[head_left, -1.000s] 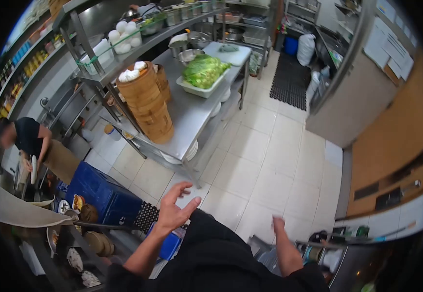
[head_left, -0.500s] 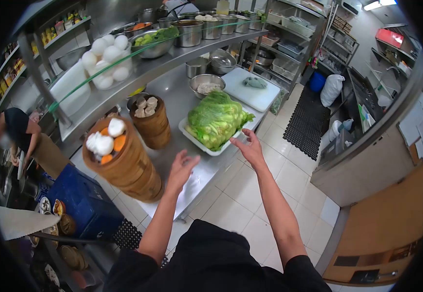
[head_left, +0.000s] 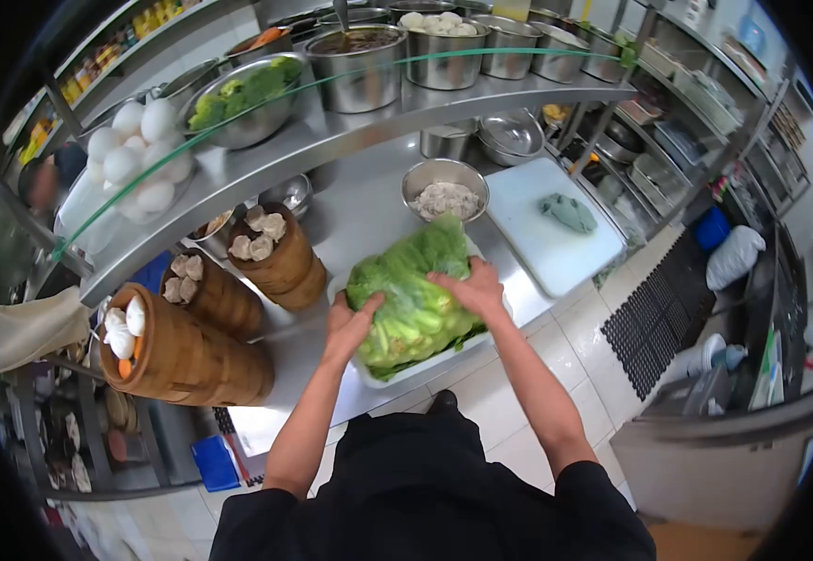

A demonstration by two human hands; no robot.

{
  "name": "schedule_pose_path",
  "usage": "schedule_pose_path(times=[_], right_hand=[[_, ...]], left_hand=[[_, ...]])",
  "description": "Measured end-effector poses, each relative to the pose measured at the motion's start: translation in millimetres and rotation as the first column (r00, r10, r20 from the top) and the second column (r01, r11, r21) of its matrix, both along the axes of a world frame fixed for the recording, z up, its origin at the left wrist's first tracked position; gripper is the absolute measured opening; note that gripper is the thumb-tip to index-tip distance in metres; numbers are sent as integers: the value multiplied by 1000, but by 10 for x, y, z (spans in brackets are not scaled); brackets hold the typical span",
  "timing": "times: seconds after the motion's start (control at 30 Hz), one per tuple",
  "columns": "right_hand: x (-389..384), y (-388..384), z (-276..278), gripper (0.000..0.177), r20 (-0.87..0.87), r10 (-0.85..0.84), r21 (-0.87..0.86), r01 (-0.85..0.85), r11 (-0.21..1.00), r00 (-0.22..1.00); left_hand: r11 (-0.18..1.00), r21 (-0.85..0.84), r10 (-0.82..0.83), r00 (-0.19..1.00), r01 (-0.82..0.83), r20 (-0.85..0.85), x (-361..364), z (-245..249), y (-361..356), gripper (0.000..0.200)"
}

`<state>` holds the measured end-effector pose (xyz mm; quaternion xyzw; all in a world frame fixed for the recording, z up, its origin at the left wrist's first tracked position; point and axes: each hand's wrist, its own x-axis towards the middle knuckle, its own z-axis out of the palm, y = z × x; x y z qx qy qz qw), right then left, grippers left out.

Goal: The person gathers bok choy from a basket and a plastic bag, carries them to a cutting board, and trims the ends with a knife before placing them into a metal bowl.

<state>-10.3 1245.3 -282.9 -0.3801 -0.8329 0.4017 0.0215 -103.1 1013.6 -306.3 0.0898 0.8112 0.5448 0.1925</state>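
Both hands have come in onto the greens (head_left: 411,299) since a moment ago. Left grip (head_left: 352,323) and right grip (head_left: 475,288) are pretty wide, thumbs pressed on the leaves, one per side, fingertips partly hidden. Pile's sitting in a white tray (head_left: 405,376) on the table (head_left: 355,201), long axis running near-left to far-right, roughly toward the cutting board (head_left: 539,245). Steamer baskets (head_left: 210,360) are off left.

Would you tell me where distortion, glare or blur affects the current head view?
Head view: fisheye distortion bends the upper steel shelf; black vignetting rounds the corners; whitish glare brightens the steel table at lower left; the left hand, right hand and leafy greens look fairly sharp.
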Motion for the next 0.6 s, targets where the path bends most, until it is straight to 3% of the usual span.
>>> schedule_pose_path(times=[0.03, 0.07, 0.1, 0.13, 0.2, 0.27, 0.3, 0.43, 0.47, 0.6], right_hand=[[-38, 5, 19, 100, -4, 44, 67, -43, 997, 999], [-38, 5, 75, 94, -2, 80, 130, -79, 988, 997], [-41, 40, 199, 70, -57, 133, 94, -127, 987, 990], [-47, 78, 129, 70, -50, 145, 78, -141, 987, 988], [-80, 114, -6, 44, -283, 260, 158, -223, 962, 923], [-101, 112, -45, 36, -361, 290, 198, -231, 953, 886], [-77, 77, -46, 29, -429, 297, 237, -211, 948, 853], [-118, 117, 164, 23, -528, 268, 198, -190, 962, 806], [-123, 158, 235, 24, -553, 241, 144, -194, 970, 797], [-71, 421, 741, 28, -685, 62, -134, -210, 969, 726]], left_hand=[[989, 109, 101, 995, -98, -19, 87, 92, 66, 59], [989, 93, 117, 993, -115, -15, 122, 127, 120, 59], [982, 107, 164, 985, -157, -54, 153, 146, 136, 54], [972, 124, 210, 973, -197, -95, 174, 147, 136, 48], [944, 205, 281, 955, -257, -97, 151, 50, 127, 41], [929, 260, 300, 946, -262, -119, 123, 122, 96, 40], [952, 188, 278, 942, -243, -186, 122, 178, 74, 35], [933, 242, 310, 937, -267, -161, 236, 672, 85, 25], [916, 319, 305, 939, -243, -159, 277, 830, 116, 25], [913, 345, 307, 923, -217, -233, 340, 1508, 406, 27]])
